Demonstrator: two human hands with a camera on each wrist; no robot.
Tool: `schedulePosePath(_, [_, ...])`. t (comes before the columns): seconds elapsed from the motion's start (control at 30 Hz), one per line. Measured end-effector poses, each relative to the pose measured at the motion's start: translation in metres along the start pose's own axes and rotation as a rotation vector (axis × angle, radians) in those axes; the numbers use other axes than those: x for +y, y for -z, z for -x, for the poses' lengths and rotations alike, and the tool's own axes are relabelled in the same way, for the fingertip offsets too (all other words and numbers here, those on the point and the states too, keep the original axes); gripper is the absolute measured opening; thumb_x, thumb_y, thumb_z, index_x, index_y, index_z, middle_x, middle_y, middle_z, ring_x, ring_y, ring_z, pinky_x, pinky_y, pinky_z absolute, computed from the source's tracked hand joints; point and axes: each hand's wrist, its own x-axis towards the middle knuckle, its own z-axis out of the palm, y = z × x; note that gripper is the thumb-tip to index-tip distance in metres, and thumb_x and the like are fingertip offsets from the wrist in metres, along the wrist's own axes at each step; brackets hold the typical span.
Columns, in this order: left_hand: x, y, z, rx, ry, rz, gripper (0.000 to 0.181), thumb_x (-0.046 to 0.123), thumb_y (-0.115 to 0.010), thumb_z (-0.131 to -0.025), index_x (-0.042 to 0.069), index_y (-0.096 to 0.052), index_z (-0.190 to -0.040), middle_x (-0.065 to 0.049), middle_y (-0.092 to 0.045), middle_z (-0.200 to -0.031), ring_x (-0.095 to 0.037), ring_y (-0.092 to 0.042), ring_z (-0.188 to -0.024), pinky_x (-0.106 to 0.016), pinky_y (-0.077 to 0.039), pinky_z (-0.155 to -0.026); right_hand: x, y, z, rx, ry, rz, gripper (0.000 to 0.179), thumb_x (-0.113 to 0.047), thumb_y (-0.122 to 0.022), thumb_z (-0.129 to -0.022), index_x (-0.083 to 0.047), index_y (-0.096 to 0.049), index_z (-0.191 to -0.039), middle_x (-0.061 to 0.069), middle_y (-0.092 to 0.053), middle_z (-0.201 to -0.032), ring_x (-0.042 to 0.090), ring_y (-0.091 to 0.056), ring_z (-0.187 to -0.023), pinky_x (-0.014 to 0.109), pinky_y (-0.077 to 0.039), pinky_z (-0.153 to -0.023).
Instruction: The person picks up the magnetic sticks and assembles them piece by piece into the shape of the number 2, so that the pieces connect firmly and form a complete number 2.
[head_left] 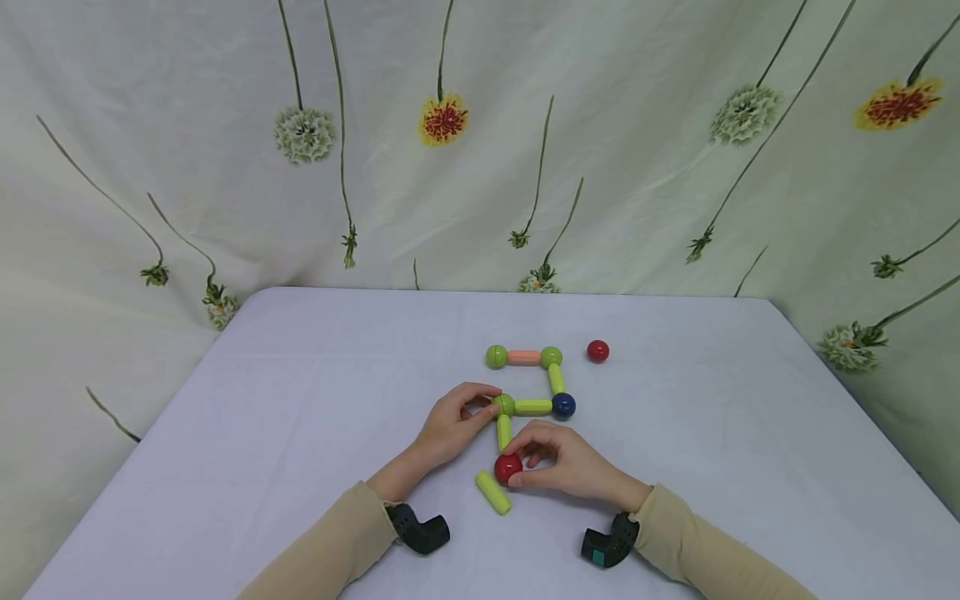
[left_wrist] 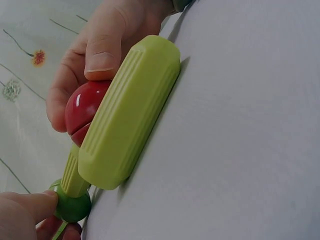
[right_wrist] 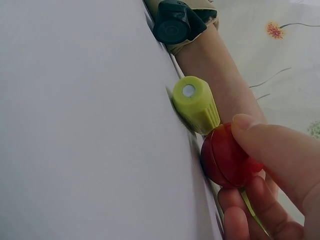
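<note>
My left hand (head_left: 453,423) pinches a green ball (head_left: 503,405) between thumb and fingers. A yellow-green stick (head_left: 504,432) runs from that ball toward me, its near end at a red ball (head_left: 507,469). My right hand (head_left: 562,460) holds this red ball by thumb and fingertips; in the right wrist view the ball (right_wrist: 227,157) shows a groove around it. Close beside it lies a loose yellow-green stick (head_left: 493,492), ridged along its sides in the left wrist view (left_wrist: 132,112). Its end has a round silvery disc in the right wrist view.
From the held green ball, a stick (head_left: 532,407) leads right to a blue ball (head_left: 563,406). Another stick (head_left: 556,378) joins that to a green ball (head_left: 551,357), then an orange stick (head_left: 524,357) and a green ball (head_left: 497,357). A separate red ball (head_left: 597,351) lies farther right.
</note>
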Motion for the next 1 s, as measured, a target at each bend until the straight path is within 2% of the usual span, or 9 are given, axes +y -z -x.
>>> schedulePosePath(0.17, [-0.0006,-0.0005,-0.0003,0.005,-0.008,-0.003,0.024,0.018,-0.064,-0.09,0.013,-0.065,-0.114,0.002,-0.062,-0.108,-0.015,-0.057,-0.097,-0.023,-0.046,-0.07,-0.0068,0.0006,0.0005,0.0,0.007,0.003,0.03,-0.002,-0.073,-0.079,0.003,-0.064,-0.107,0.014,-0.063,-0.101,0.022,-0.058,-0.088,0.033,-0.052,-0.075])
schedulePosePath(0.37, [-0.0031,-0.0014,-0.0003,0.018,-0.048,-0.025,0.024,0.019,-0.062,-0.091,0.011,-0.064,-0.114,0.001,-0.062,-0.108,-0.015,-0.057,-0.096,-0.023,-0.047,-0.069,-0.0054,0.0004,0.0008,0.0,0.039,0.014,0.032,-0.001,-0.073,-0.079,0.003,-0.064,-0.11,0.015,-0.063,-0.103,0.03,-0.056,-0.091,0.036,-0.053,-0.076])
schedulePosePath(0.83, [-0.0012,-0.001,-0.0007,0.002,0.001,-0.012,0.024,0.019,-0.063,-0.091,0.013,-0.064,-0.114,0.002,-0.062,-0.109,-0.016,-0.057,-0.098,-0.024,-0.046,-0.071,-0.0109,-0.0059,0.0028,0.038,0.04,0.053,0.03,-0.002,-0.072,-0.08,0.002,-0.065,-0.109,0.014,-0.064,-0.102,0.033,-0.056,-0.088,0.034,-0.052,-0.073])
schedulePosePath(1.0, [-0.001,-0.0006,-0.0005,0.004,0.008,-0.014,0.023,0.02,-0.062,-0.092,0.014,-0.064,-0.114,0.003,-0.061,-0.11,-0.014,-0.057,-0.099,-0.024,-0.046,-0.072,-0.0012,-0.0092,0.0021,0.063,-0.014,0.061,0.036,-0.003,-0.073,-0.079,0.001,-0.062,-0.113,0.012,-0.063,-0.105,0.032,-0.057,-0.091,0.033,-0.051,-0.076])
